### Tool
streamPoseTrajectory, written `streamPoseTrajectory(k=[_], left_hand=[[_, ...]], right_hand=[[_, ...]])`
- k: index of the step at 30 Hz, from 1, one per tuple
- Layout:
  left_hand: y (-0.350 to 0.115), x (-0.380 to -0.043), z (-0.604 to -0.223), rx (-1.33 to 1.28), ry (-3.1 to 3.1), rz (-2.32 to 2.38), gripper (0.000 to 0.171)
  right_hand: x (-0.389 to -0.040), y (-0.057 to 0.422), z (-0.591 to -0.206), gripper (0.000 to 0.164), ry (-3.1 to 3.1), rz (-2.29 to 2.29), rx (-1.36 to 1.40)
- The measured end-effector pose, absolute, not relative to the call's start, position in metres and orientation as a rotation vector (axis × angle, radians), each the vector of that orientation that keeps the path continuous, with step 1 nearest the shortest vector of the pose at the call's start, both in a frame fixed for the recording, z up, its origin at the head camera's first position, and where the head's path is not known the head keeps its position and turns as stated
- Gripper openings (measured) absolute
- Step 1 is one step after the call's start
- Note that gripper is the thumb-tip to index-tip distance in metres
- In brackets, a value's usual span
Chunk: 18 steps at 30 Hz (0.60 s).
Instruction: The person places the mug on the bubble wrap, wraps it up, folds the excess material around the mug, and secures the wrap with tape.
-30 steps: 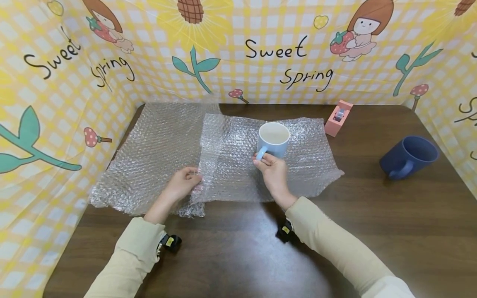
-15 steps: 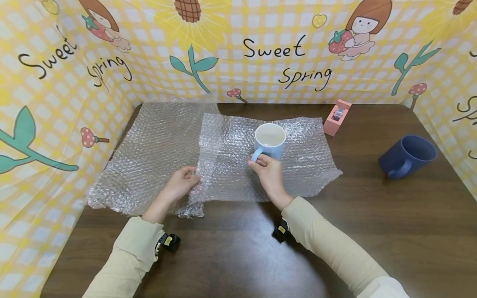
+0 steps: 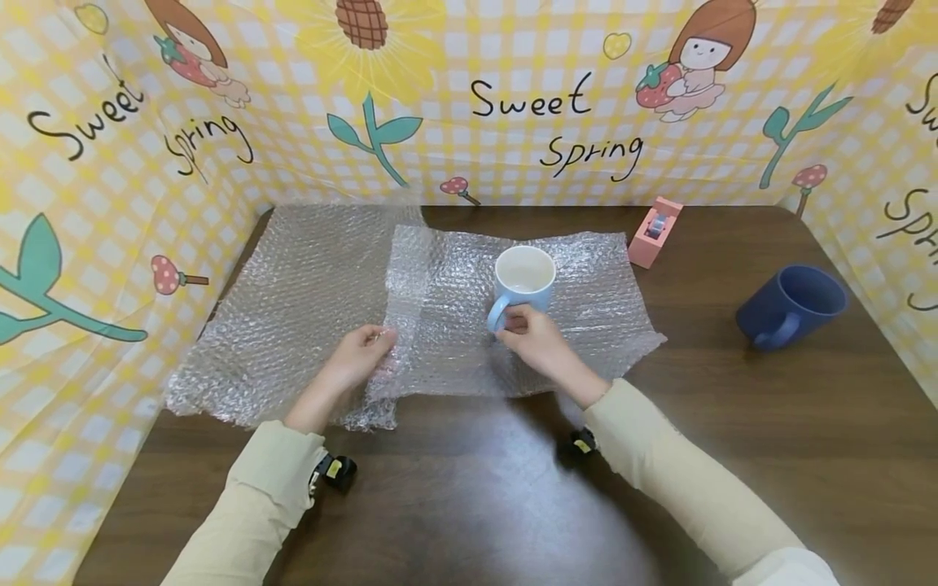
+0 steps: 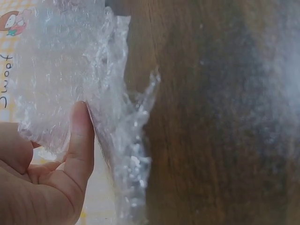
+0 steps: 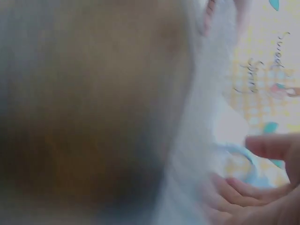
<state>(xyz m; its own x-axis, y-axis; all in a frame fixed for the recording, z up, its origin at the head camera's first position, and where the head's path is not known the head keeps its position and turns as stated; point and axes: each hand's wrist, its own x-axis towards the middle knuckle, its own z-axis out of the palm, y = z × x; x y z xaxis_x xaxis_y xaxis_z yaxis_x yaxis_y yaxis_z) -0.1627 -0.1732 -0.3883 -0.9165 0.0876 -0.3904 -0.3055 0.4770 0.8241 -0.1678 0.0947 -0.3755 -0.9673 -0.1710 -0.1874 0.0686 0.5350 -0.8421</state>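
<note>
A light blue mug (image 3: 524,281) with a white inside stands upright on the smaller bubble wrap sheet (image 3: 454,342), its handle turned toward the lower left. My right hand (image 3: 538,338) is right beside the handle, fingers loosely bent. In the right wrist view a gap shows between the thumb and the other fingers (image 5: 234,192), with the handle (image 5: 246,157) near the thumb tip. My left hand (image 3: 359,354) pinches the left edge of the smaller sheet between thumb and fingers; the left wrist view shows the thumb (image 4: 80,136) against the plastic.
A larger bubble wrap sheet (image 3: 293,301) lies at the left, partly under the smaller one. Toward the back right stands a pink tape dispenser (image 3: 655,234). A dark blue mug (image 3: 787,305) is tilted at the far right. Patterned cloth (image 3: 506,163) walls surround the brown table (image 3: 454,488).
The light blue mug has moved slightly left along with the whole view. My right hand's fingers have loosened from the handle and shifted to its right side. The left hand keeps its pinch.
</note>
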Motion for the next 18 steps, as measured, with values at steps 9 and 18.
streamPoseTrajectory(k=[9, 18], left_hand=[[-0.176, -0.164, -0.392, -0.183, 2.41, 1.36, 0.05], [-0.173, -0.162, -0.39, -0.194, 2.432, 1.375, 0.045]], right_hand=[[-0.179, 0.185, -0.336, 0.041, 2.781, -1.005, -0.112], [-0.18, 0.266, -0.358, 0.066, 2.482, -1.194, 0.205]])
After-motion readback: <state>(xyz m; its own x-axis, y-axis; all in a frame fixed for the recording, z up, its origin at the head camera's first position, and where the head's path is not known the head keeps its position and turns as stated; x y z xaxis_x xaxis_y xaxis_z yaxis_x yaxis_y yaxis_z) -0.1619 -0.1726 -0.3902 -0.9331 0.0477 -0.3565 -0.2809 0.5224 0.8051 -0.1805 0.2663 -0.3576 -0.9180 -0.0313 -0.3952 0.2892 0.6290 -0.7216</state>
